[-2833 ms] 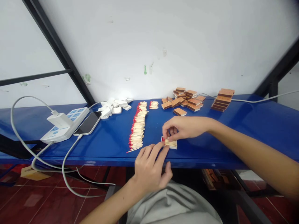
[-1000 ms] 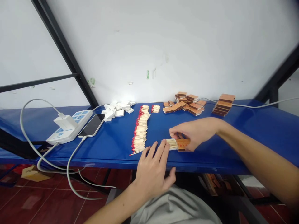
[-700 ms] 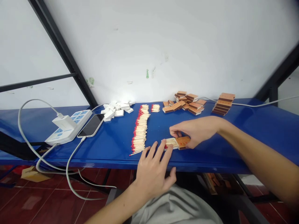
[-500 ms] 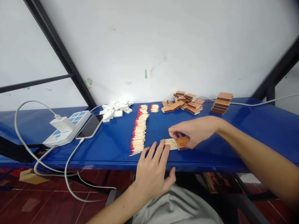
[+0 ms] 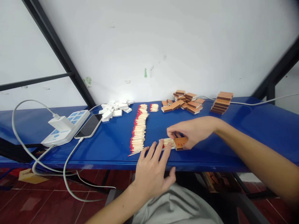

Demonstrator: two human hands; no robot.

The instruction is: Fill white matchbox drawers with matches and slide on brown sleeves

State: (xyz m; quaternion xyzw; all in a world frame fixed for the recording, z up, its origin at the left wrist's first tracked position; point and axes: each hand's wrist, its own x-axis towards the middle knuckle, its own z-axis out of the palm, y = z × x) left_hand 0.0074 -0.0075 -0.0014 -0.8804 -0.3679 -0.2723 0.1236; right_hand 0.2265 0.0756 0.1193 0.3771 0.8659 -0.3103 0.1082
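My right hand [image 5: 190, 133] grips a brown matchbox sleeve [image 5: 180, 143] between thumb and fingers. A white matchbox tray [image 5: 173, 146] filled with matches sticks out of the sleeve's left end. With fingers spread, my left hand [image 5: 154, 168] lies over the left end of the tray, its fingertips on or against it; they partly hide the red match heads. Left of the tray, a long row of loose matches [image 5: 139, 129] runs away from me. A small bundle of matches [image 5: 154, 107] lies beyond, beside the row's far end.
White empty trays [image 5: 116, 109] are heaped at the back left, near a phone [image 5: 90, 126] and a power strip [image 5: 63, 132] with cables. Brown matchboxes [image 5: 193, 105] lie in a pile at the back, and a leaning row of matchboxes [image 5: 221, 102] stands further right on the blue table [image 5: 252, 130].
My right hand and the sleeve have shifted slightly left, toward my left hand, and less of the filled tray shows between them. My left hand has hardly moved.
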